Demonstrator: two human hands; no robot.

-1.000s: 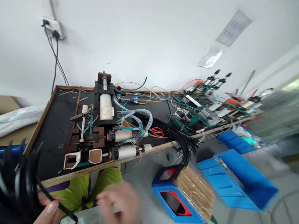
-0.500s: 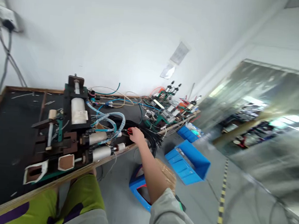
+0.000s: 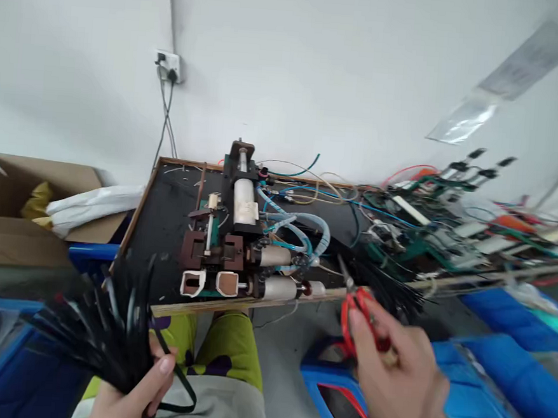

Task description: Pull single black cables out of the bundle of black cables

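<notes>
My left hand (image 3: 140,387) is closed round a thick bundle of black cables (image 3: 108,331), whose loose ends fan out to the upper left and blur. One strand loops back below the thumb. My right hand (image 3: 395,363) grips red-handled scissors (image 3: 360,313), with the metal blades pointing up and left over the bench's front edge. Behind the scissors, another bundle of black cables (image 3: 392,287) lies on the bench, its ends hanging past the edge. Between my hands stands a pneumatic fixture (image 3: 246,200) with white cylinders and clear blue hoses.
The black bench (image 3: 163,226) has a wooden rim. Blue bins (image 3: 486,395) stand at the lower right, and another blue bin (image 3: 9,375) is at the lower left. A cardboard box (image 3: 14,235) sits beyond it. More fixtures (image 3: 450,227) line the bench to the right.
My view has swung left. My right hand has lifted the red scissors off the bench. My left hand, not visible before, now shows at lower left with the cable bundle.
</notes>
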